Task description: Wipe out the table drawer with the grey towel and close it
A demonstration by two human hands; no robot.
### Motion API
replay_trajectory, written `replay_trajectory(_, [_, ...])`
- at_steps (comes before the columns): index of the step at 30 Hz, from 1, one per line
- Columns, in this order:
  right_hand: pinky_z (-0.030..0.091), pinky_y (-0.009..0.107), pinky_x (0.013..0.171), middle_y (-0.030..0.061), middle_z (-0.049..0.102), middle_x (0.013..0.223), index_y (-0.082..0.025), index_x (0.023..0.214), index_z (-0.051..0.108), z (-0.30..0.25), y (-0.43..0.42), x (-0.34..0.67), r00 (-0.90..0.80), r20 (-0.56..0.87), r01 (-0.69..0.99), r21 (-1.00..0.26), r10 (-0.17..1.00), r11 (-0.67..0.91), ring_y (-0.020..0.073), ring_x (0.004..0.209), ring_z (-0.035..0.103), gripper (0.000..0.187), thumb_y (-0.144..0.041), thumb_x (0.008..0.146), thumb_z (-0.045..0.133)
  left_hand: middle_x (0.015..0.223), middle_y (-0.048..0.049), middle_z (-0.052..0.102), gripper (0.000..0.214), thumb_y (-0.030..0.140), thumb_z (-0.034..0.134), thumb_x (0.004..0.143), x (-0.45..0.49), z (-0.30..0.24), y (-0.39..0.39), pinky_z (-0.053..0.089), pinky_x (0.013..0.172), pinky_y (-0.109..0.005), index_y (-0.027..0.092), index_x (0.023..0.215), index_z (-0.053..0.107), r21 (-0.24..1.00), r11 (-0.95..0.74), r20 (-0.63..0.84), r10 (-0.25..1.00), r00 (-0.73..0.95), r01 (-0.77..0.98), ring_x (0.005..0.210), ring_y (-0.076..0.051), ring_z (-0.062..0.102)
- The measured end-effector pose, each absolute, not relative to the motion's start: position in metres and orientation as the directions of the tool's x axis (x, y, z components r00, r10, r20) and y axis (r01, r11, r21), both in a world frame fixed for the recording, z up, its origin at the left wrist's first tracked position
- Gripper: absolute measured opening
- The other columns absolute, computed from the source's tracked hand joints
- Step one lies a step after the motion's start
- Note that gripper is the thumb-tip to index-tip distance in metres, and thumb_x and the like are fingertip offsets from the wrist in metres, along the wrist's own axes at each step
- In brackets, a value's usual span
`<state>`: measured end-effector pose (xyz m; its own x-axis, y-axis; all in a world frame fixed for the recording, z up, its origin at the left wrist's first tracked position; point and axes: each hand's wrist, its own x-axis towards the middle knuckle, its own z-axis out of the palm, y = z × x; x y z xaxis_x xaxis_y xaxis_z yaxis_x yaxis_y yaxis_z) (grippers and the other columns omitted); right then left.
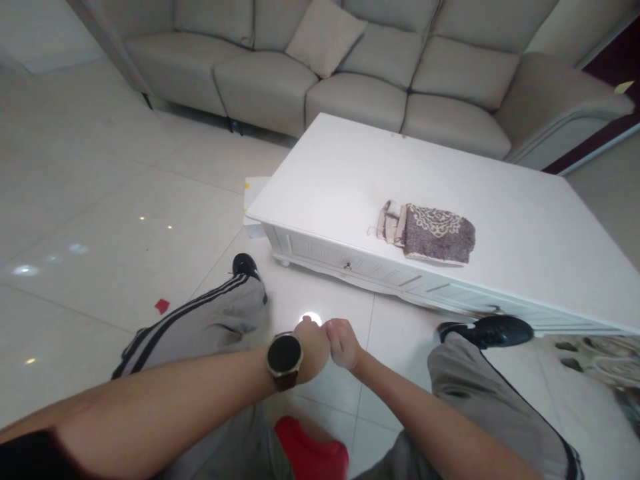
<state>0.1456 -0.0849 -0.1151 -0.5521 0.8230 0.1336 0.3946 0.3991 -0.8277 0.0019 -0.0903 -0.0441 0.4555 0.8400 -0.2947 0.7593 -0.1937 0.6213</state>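
Observation:
My left hand [312, 348], with a round black-faced watch [285, 353] on its wrist, is held low between my knees with its fingers curled in. Against it rests my right hand [344, 343], closed like a fist, so the two touch. No object shows in or between them. Beyond the hands, a folded brown cloth [440, 241] with a cream pattern lies near the front edge of the white coffee table [345, 167]. Its left end shows beige fabric and a loose thread.
A grey sofa [265, 80] with a beige cushion [325, 40] stands behind the table. Small knobs mark the table's front drawers. A white box [254, 230] sits by its left end. A red scrap [161, 306] lies on the tiles; a red object [313, 450] is below me.

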Motion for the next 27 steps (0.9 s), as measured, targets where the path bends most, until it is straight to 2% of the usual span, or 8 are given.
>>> replay_trajectory(3, [0.036,0.031,0.068,0.0014,0.051,0.068,-0.024,0.068,0.045,-0.089,-0.071,0.156,-0.449,0.159,0.392,-0.849,0.879,0.354,0.0171,0.068,0.048,0.033,-0.028,0.099,0.036,0.067,-0.0106,0.066,0.021,-0.001,0.060,0.071,0.000,-0.014,-0.075,0.040,0.072,-0.037,0.016,0.057,0.059,0.477,-0.456,-0.314,0.710,0.630,0.752,0.070,-0.025,0.063])
replay_trajectory(5, [0.037,0.031,0.069,0.0013,0.053,0.073,-0.024,0.072,0.048,-0.071,-0.064,0.165,-0.315,0.200,0.396,-0.861,0.928,0.320,0.0178,0.073,0.051,0.016,-0.017,0.087,0.046,0.074,-0.0103,0.068,0.020,-0.003,0.058,0.067,0.000,0.004,-0.062,0.037,0.066,-0.034,0.016,0.064,0.061,0.436,-0.599,-0.282,0.617,0.734,0.671,0.071,-0.023,0.062])
replay_trajectory(7, [0.038,0.031,0.070,0.0010,0.053,0.074,-0.024,0.072,0.047,-0.056,-0.060,0.175,-0.193,0.243,0.405,-0.863,0.951,0.303,0.0181,0.074,0.052,0.016,-0.008,0.072,0.045,0.078,-0.0084,0.068,0.022,-0.004,0.055,0.063,0.000,0.016,-0.052,0.034,0.064,-0.032,0.018,0.065,0.059,0.443,-0.658,-0.194,0.592,0.782,0.608,0.075,-0.022,0.060])
replay_trajectory(11, [0.036,0.030,0.066,0.0000,0.053,0.068,-0.024,0.064,0.039,-0.036,-0.065,0.187,-0.131,0.281,0.396,-0.864,0.951,0.310,0.0175,0.069,0.052,0.021,-0.005,0.057,0.039,0.065,-0.0019,0.059,0.021,-0.001,0.050,0.059,-0.002,0.017,-0.044,0.029,0.060,-0.031,0.020,0.056,0.048,0.557,-0.590,-0.072,0.668,0.741,0.585,0.066,-0.017,0.052])
replay_trajectory(14, [0.034,0.029,0.062,-0.0006,0.051,0.064,-0.024,0.062,0.036,-0.026,-0.069,0.188,-0.135,0.297,0.374,-0.868,0.945,0.326,0.0168,0.065,0.050,0.020,-0.005,0.056,0.039,0.056,0.0009,0.053,0.021,-0.001,0.049,0.054,-0.002,0.011,-0.045,0.027,0.058,-0.030,0.019,0.052,0.044,0.616,-0.528,-0.079,0.697,0.713,0.585,0.058,-0.015,0.044])
replay_trajectory(20, [0.031,0.029,0.058,-0.0016,0.048,0.058,-0.024,0.059,0.039,-0.015,-0.070,0.185,-0.111,0.317,0.341,-0.878,0.942,0.335,0.0155,0.059,0.047,0.017,-0.007,0.056,0.038,0.052,0.0026,0.050,0.020,0.000,0.049,0.050,0.005,0.010,-0.047,0.025,0.057,-0.030,0.020,0.050,0.047,0.648,-0.504,-0.087,0.696,0.713,0.571,0.053,-0.013,0.040])
replay_trajectory(24, [0.033,0.028,0.057,-0.0023,0.049,0.056,-0.024,0.056,0.042,-0.015,-0.069,0.188,-0.035,0.223,0.263,-0.938,0.974,0.225,0.0146,0.057,0.046,0.013,-0.012,0.053,0.041,0.057,0.0019,0.052,0.020,0.000,0.049,0.053,0.008,0.007,-0.046,0.026,0.057,-0.031,0.020,0.052,0.046,0.651,-0.551,-0.002,0.687,0.727,0.522,0.057,-0.014,0.043])
replay_trajectory(27, [0.030,0.025,0.050,-0.0036,0.049,0.052,-0.024,0.057,0.046,-0.018,-0.065,0.190,0.031,0.056,0.046,-0.997,0.998,0.055,0.0131,0.051,0.043,0.013,-0.016,0.047,0.043,0.062,0.0006,0.054,0.021,-0.001,0.046,0.058,0.009,0.002,-0.047,0.027,0.059,-0.030,0.020,0.057,0.049,0.648,-0.567,0.070,0.709,0.702,0.508,0.062,-0.014,0.047])
